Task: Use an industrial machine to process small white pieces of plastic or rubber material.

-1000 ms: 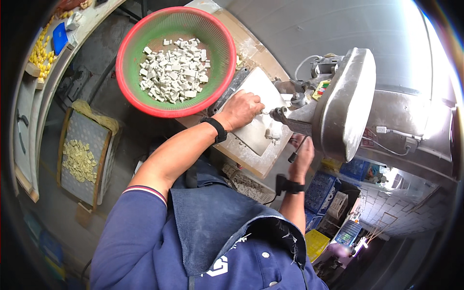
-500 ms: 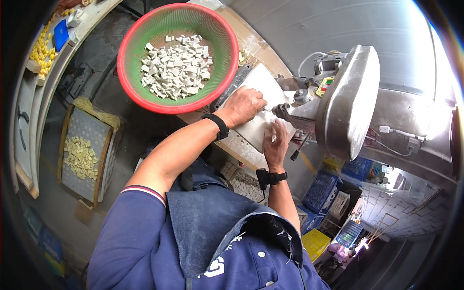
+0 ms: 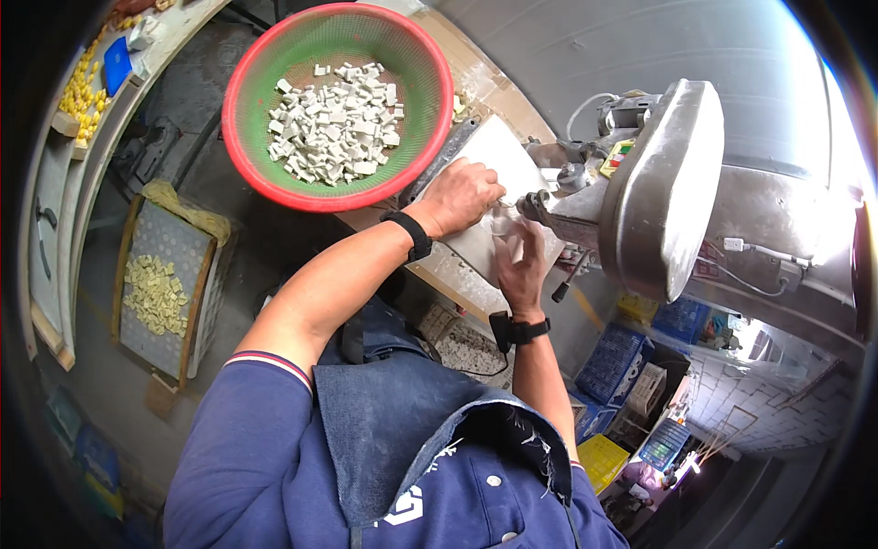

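Observation:
A pale flat worktable plate (image 3: 498, 151) lies in front of a dusty grey machine with a large rounded cover (image 3: 663, 192). My left hand (image 3: 462, 194), with a black band at the wrist, bends over the plate, its fingertips pressed together beside the machine's small spindle (image 3: 532, 206). Whatever those fingers hold is hidden. From below, my right hand (image 3: 519, 270) reaches up to the plate's near right side, just under the spindle. Its fingertips are smeared by motion, so I cannot see whether anything is between them. A black device is strapped to that wrist.
Left of the plate stands a red-rimmed green mesh basket (image 3: 240, 137) of small white blocks. A grey tray (image 3: 169, 242) with pale yellow pieces sits lower left. Below the plate lies a box of small white pieces (image 3: 471, 352). Blue crates (image 3: 615, 361) are stacked at right.
My right hand's fingers have risen slightly toward the spindle and blurred. My left hand stays in nearly the same place. The whole view has shifted a little.

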Tool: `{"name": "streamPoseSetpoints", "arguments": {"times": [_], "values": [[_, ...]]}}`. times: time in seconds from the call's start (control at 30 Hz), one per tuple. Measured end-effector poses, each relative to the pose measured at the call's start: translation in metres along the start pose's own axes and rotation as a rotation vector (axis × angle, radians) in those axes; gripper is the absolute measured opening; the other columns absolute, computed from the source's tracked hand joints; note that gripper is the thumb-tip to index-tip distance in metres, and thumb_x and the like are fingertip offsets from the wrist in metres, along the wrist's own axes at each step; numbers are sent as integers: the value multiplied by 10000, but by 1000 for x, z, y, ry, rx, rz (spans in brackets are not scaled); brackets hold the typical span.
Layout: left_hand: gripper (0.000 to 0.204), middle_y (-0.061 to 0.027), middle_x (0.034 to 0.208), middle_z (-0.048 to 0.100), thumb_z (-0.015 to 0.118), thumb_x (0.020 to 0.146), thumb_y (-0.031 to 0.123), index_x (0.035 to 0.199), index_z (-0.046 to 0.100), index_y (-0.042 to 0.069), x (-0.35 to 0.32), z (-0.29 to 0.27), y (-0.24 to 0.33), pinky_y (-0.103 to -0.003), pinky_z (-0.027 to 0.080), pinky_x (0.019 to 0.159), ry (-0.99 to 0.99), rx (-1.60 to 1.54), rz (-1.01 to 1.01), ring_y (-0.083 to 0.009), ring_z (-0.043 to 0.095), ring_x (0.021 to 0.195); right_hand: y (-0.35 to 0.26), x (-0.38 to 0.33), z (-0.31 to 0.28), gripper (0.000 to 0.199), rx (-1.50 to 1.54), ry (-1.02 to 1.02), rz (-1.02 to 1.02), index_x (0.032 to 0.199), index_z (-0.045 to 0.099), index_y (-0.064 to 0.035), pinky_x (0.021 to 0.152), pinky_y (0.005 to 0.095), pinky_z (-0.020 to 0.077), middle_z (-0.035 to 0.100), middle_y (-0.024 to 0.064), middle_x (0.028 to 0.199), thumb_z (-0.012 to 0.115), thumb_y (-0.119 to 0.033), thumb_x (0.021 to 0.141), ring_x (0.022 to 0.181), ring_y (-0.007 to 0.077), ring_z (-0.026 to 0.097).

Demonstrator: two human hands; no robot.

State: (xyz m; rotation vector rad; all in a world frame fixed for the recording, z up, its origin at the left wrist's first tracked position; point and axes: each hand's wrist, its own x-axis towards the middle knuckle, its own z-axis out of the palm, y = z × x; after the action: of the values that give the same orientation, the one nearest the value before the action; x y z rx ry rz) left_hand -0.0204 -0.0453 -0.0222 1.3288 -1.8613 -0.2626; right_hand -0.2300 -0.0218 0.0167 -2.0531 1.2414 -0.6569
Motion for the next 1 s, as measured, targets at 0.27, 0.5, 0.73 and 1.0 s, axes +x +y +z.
{"name": "streamPoseSetpoints", "arguments": {"times": [0.27, 0.5, 0.73, 1.0], "values": [[136, -25, 821, 616, 633, 819, 123, 920, 723, 121, 0, -5, 3, -367, 459, 786, -6, -2, 2, -214, 622, 872, 16, -64, -95, 199, 270, 345, 389, 1152, 645, 7, 891, 286, 524, 680, 80, 1095, 538, -75, 1006, 1005, 136, 642], [135, -20, 824, 620, 621, 813, 110, 902, 721, 127, -3, 1, 0, -369, 461, 786, -1, 3, -5, -205, 622, 869, -57, -4, -154, 327, 690, 579, 113, 1306, 549, -41, 941, 427, 521, 640, 129, 1242, 550, -102, 985, 1115, 264, 641], [146, -11, 843, 634, 623, 776, 93, 885, 712, 133, 2, 1, 2, -366, 462, 797, 36, -15, -5, -203, 627, 874, -35, 21, -170, 496, 608, 468, 12, 1353, 518, 37, 1022, 410, 476, 601, 142, 1331, 684, -182, 940, 1201, 262, 595], [160, -7, 836, 640, 612, 781, 96, 896, 714, 143, -3, 5, -1, -357, 462, 793, 53, 25, 4, -188, 629, 870, -54, 10, -142, 386, 373, 642, -22, 1308, 550, 17, 985, 353, 503, 609, 130, 1300, 585, -210, 998, 1148, 233, 616]]}}
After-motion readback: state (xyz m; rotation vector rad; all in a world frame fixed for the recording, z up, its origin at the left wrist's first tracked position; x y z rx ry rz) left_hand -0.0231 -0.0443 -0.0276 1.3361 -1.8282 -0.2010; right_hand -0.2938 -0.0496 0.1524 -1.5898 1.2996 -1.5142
